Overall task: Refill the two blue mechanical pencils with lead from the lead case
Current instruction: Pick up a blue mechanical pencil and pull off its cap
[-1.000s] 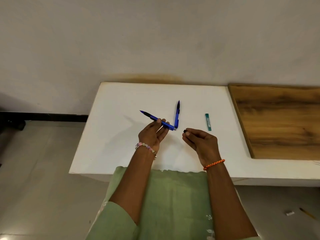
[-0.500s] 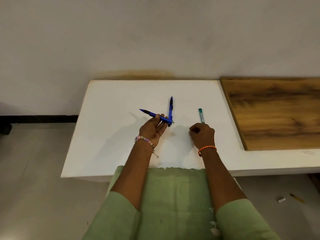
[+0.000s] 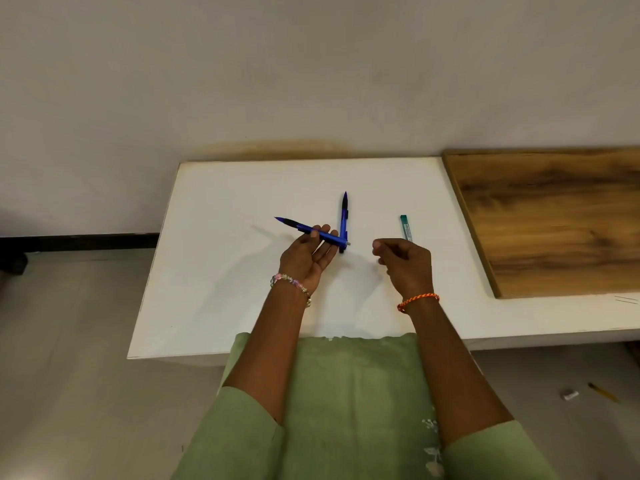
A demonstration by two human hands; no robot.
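My left hand holds one blue mechanical pencil above the white table; its dark tip points left and its bare back end points right. The second blue pencil lies flat on the table just beyond, tip pointing away, with its rear end under the held pencil's end. The teal lead case lies on the table to the right. My right hand hovers just in front of the case with fingers curled in, thumb against forefinger. Nothing shows between them.
A wooden board covers the table's right part. The wall stands right behind the table. On the floor at lower right lie a small grey piece and a yellow pencil. My green-clad lap is at the table's near edge.
My right hand carried a small dark piece from beside the held pencil's end to the table near the lead case, then lifted slightly. That piece no longer shows. The left hand kept its pencil.
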